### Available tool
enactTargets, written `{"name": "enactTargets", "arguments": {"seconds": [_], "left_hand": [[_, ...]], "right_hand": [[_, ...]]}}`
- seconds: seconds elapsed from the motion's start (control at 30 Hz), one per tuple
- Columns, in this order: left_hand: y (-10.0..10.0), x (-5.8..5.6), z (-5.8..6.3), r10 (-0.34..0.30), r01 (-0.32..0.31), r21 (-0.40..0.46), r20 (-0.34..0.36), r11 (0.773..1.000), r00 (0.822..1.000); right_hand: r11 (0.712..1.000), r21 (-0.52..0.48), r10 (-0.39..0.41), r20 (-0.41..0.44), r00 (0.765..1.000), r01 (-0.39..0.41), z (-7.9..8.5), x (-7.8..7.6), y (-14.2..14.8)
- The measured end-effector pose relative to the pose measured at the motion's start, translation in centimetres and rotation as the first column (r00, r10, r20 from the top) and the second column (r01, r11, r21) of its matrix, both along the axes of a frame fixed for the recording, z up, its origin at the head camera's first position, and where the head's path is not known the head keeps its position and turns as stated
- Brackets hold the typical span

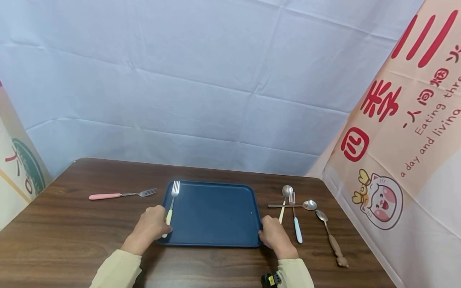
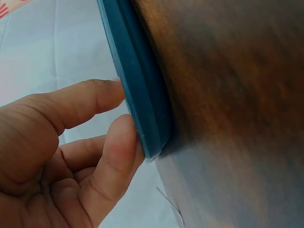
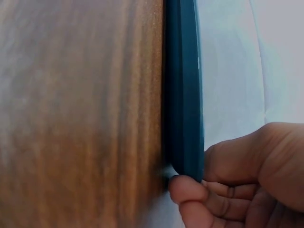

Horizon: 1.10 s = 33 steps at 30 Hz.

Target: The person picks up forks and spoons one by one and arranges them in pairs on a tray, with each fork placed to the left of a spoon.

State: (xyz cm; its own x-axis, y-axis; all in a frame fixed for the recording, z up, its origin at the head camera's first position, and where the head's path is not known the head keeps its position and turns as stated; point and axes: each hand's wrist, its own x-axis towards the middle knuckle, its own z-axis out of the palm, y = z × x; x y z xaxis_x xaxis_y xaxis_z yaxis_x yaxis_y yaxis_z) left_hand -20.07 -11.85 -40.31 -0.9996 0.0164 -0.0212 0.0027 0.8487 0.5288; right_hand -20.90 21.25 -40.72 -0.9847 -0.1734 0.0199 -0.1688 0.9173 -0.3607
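Note:
A dark blue rectangular tray (image 1: 216, 216) lies on the wooden table, its near corners between both hands. My left hand (image 1: 153, 224) grips the left rim; in the left wrist view, thumb and finger meet the tray's edge (image 2: 140, 90). A fork with a pale yellow-green handle (image 1: 169, 216) lies along the tray's left side, its handle end beside that hand's thumb. At the right rim my right hand (image 1: 273, 232) holds the near corner; the right wrist view shows its fingertips (image 3: 187, 187) against the tray's corner (image 3: 187, 142).
A pink-handled fork (image 1: 115, 195) lies left of the tray. To the right are a cream-handled spoon (image 1: 287, 191), a blue-handled fork (image 1: 297, 228), a metal spoon (image 1: 309, 205) crossing them, and a brown-handled spoon (image 1: 335, 245). A pale cloth backdrop (image 1: 201, 100) hangs behind the table (image 1: 54, 240).

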Motion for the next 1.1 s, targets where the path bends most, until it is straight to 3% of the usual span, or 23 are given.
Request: {"name": "enactTargets", "arguments": {"seconds": [0.3,0.6,0.83,1.1], "left_hand": [[0.1,0.3,0.5,-0.042,0.043,0.032,-0.018,0.999,0.999],[-0.5,0.6,1.5,-0.209,0.21,-0.091,0.021,0.973,0.978],[-0.9,0.7,2.1,-0.231,0.224,-0.188,-0.02,0.956,0.973],[-1.4,0.8,2.3,-0.246,0.236,-0.205,-0.025,0.95,0.969]], "right_hand": [[0.998,0.046,-0.035,0.083,0.996,0.031,0.6,-0.2,1.0],[0.997,0.08,-0.001,0.079,0.997,-0.005,1.9,-0.3,1.3],[0.996,0.09,0.005,0.085,0.996,-0.013,2.5,-0.3,1.2],[0.994,0.105,0.008,0.076,0.997,-0.016,2.5,-0.4,1.0]]}}
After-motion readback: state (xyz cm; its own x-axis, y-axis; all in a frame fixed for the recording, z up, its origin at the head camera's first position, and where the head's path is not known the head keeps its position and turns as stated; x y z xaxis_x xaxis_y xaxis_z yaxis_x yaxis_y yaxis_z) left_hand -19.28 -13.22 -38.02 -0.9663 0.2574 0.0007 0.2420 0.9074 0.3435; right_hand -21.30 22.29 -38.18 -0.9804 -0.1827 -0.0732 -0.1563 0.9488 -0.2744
